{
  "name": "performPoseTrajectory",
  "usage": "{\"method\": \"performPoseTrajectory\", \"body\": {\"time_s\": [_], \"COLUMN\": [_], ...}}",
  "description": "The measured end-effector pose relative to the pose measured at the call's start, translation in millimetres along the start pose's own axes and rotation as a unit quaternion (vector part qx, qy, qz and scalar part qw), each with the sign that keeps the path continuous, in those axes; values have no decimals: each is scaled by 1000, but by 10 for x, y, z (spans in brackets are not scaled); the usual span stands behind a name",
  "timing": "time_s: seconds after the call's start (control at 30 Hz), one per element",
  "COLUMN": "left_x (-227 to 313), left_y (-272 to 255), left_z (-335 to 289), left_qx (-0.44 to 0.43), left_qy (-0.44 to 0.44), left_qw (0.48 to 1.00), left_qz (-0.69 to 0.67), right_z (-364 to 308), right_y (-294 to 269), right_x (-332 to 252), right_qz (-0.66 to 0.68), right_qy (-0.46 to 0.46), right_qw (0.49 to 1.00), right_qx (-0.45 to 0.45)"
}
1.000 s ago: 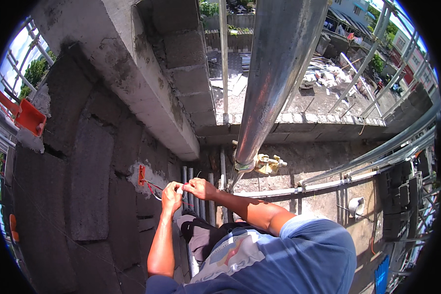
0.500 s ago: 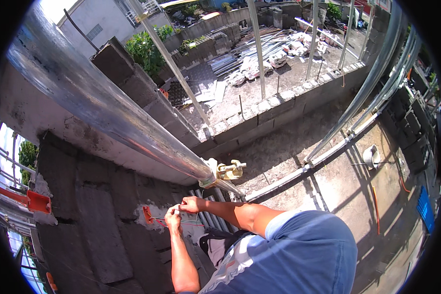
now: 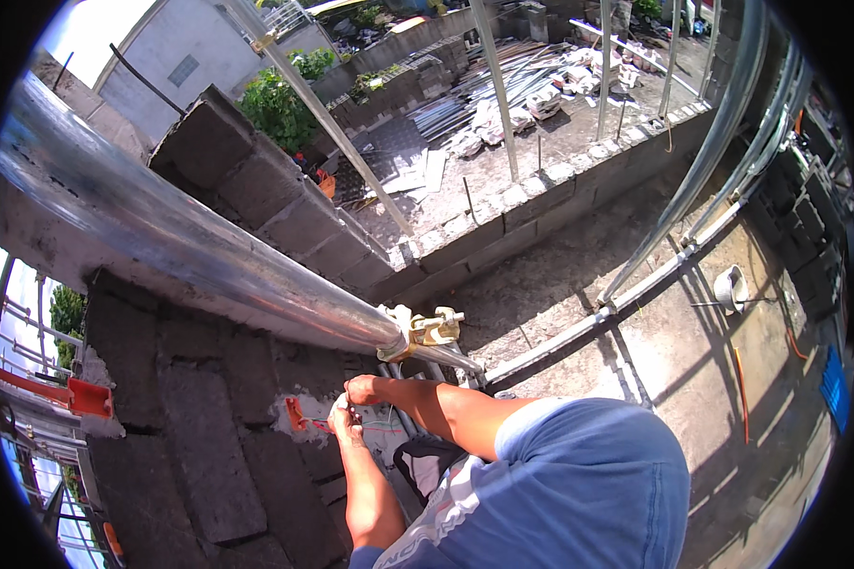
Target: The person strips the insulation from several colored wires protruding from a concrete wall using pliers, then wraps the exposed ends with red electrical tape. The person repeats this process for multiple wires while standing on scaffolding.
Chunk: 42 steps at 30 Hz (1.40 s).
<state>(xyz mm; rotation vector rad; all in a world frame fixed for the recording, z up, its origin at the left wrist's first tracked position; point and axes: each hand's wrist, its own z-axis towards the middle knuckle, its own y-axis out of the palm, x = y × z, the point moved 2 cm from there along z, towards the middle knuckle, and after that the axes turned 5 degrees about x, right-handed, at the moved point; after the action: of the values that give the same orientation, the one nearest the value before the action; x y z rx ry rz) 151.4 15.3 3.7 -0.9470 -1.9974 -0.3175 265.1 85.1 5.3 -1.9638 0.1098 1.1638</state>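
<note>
My left hand (image 3: 343, 419) and my right hand (image 3: 360, 390) meet in front of the block wall, fingers closed and almost touching. Between the fingertips is a small whitish piece, too small to name, with a dark bit below it. Thin red and green wires (image 3: 381, 424) run close behind my hands. An orange electrical box (image 3: 294, 412) is set in a patch of pale mortar to the left, and a red wire leads from it toward my left hand. My right forearm crosses in from the right, while my left forearm rises from below.
A thick metal pole (image 3: 247, 256) slants across above my hands, with a clamp (image 3: 435, 328) near its lower end. Another orange box (image 3: 89, 397) sits in the wall at far left. A white hard hat (image 3: 730, 288) lies on the concrete floor at right, near an orange tube (image 3: 741, 394).
The view has shifted slightly. My hands stay together near the wires, but my left hand has turned a little, and a dark bit now shows between them.
</note>
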Motion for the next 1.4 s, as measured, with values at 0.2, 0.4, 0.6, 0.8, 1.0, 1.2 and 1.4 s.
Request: {"method": "performPoseTrajectory", "body": {"time_s": [0.2, 0.4, 0.6, 0.8, 1.0, 1.2, 1.4], "left_x": [-398, -594, -479, -415, -1066, -1888, -1423], "left_y": [-78, -595, -822, -1274, -2155, -1204, -766], "left_z": [125, 522, -254, -1526, -1200, -1226, -1234], "left_qx": [77, 70, 58, 330, 325, -48, -356], "left_qy": [19, 67, 366, 505, 103, -184, -68], "left_qw": [997, 995, 865, 773, 882, 866, 832], "left_qz": [-9, -36, 337, 196, -325, -462, -420], "right_z": [-156, -1462, -1877, -1381, -1840, -2128, -1756], "right_y": [334, 257, 323, 146, 569, 716, 396], "right_x": [71, -353, -268, 613, 839, 712, 480], "right_qz": [17, 111, 91, -12, -25, 25, 152], "right_qy": [37, -252, -188, -142, -97, -41, 98], "right_qw": [999, 961, 974, 988, 976, 967, 951], "right_qx": [32, 30, -85, -55, -195, -249, -249]}}
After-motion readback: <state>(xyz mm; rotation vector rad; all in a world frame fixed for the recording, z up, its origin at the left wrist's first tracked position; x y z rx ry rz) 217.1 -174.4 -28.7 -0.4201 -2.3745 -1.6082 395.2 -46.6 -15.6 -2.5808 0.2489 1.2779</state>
